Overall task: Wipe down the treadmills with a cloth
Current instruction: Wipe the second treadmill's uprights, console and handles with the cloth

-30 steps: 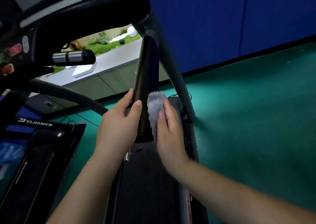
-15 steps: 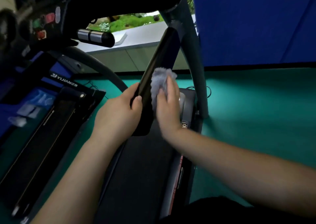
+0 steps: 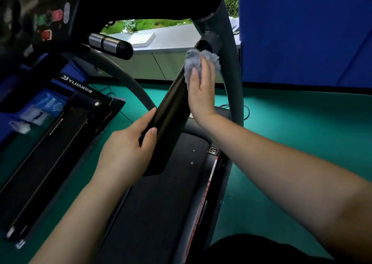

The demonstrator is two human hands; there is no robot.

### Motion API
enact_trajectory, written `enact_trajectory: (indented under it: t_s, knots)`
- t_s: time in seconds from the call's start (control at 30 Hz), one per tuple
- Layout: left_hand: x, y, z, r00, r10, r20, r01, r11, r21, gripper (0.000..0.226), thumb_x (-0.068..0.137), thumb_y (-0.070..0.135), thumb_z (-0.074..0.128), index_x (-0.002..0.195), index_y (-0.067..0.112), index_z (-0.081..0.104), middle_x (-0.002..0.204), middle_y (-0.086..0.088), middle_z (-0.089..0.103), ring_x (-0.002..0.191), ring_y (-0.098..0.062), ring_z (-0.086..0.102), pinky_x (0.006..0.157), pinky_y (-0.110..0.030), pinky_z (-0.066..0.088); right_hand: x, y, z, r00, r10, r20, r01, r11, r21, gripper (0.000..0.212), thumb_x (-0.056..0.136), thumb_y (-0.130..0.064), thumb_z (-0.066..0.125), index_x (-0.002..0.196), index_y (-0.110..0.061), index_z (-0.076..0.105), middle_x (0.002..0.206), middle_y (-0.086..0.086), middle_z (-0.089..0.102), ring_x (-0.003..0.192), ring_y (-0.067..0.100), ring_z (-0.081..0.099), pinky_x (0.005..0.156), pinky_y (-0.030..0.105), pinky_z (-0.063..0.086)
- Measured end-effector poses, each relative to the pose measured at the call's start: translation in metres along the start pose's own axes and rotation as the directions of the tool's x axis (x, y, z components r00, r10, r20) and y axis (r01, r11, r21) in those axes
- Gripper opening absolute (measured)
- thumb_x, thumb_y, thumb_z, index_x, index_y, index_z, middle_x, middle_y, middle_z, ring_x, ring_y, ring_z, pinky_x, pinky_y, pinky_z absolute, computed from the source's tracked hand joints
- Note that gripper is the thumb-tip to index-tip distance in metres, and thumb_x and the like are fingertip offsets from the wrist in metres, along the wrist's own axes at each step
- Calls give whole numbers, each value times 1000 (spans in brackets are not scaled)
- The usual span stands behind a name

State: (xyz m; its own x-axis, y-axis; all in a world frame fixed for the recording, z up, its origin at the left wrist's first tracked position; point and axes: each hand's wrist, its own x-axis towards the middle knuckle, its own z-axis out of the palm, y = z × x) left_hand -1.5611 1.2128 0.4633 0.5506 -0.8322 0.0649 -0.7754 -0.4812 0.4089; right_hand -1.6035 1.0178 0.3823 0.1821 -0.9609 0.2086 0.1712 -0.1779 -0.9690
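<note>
A black treadmill stands in front of me, its belt (image 3: 161, 203) running down the middle of the view. A glossy black handrail (image 3: 171, 110) slants from the console down over the belt. My left hand (image 3: 128, 151) grips the lower part of this handrail, thumb over its top. My right hand (image 3: 200, 90) presses a fluffy grey cloth (image 3: 194, 62) against the upper end of the handrail, close to the grey upright post (image 3: 231, 72). Its fingers lie fairly straight over the cloth.
The console (image 3: 50, 17) with red and green buttons and a chrome-banded grip (image 3: 110, 44) hang at upper left. A second treadmill (image 3: 50, 153) lies folded flat on the green floor to the left. A blue wall panel (image 3: 302, 32) stands at right, a white counter (image 3: 171, 40) behind.
My right hand has slid the cloth up the handrail from beside my left hand to its top end. My left hand keeps its grip low on the handrail. The view has tilted.
</note>
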Motion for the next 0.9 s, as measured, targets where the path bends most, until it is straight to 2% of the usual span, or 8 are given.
enact_trajectory:
  t_s: [0.07,0.27,0.4,0.53,0.73,0.8,0.87,0.9]
  knots:
    - [0,-1,0,1000,-16,11,16,999,-42,49,84,49,38,132,58,37,107,4,69,95,-17,63,85,-43,53,20,-1,-4,999,35,5,-35,999,-2,47,103,-30,36,147,-18,32,157,6,18,144,17,22,110,20,25]
    - [-1,-1,1,1000,-9,2,9,999,-42,50,83,49,38,132,58,38,108,0,69,98,-21,62,87,-44,52,53,2,-7,986,152,-64,-149,987,52,46,103,-27,34,149,-17,29,155,9,23,138,18,32,97,14,24]
    - [-1,-1,1,1000,-7,-6,7,999,-53,49,84,48,39,132,57,39,105,-2,69,94,-22,63,84,-45,53,55,3,-4,976,201,-87,-193,976,99,48,104,-29,33,150,-21,26,155,9,26,138,21,33,104,22,26]
    - [-1,1,0,1000,1,-1,-1,997,-73,47,84,46,39,129,60,40,105,8,68,89,-15,64,81,-43,55,47,4,0,950,294,-106,-276,948,159,50,103,-32,32,151,-25,22,154,8,29,138,25,35,113,37,30]
    - [-1,-1,0,1000,-8,7,9,994,-110,46,84,45,40,128,57,44,112,14,66,99,-7,61,88,-38,53,2,12,-1,881,473,-1,-452,843,291,46,103,-34,32,146,-20,29,140,8,49,126,26,49,109,42,38]
    - [-1,-2,1,1000,8,-3,-8,995,-102,46,85,43,41,128,56,45,116,15,65,102,-6,60,89,-33,50,-22,7,-4,890,455,37,-448,856,260,43,103,-33,31,144,-19,31,134,4,52,118,22,52,102,23,40]
    - [0,-3,1,1000,23,-13,-24,995,-98,45,85,41,41,128,55,46,118,14,65,105,-6,58,90,-29,47,-49,-7,-9,897,437,63,-441,879,182,41,104,-31,31,143,-18,32,123,-3,52,106,14,49,79,-3,35]
    - [0,-3,2,1000,24,-16,-26,995,-99,45,85,40,41,128,55,47,119,12,65,107,-7,58,90,-29,46,-62,-11,-11,894,440,83,-448,878,170,41,104,-31,32,143,-18,33,123,-3,53,107,13,50,77,-4,35]
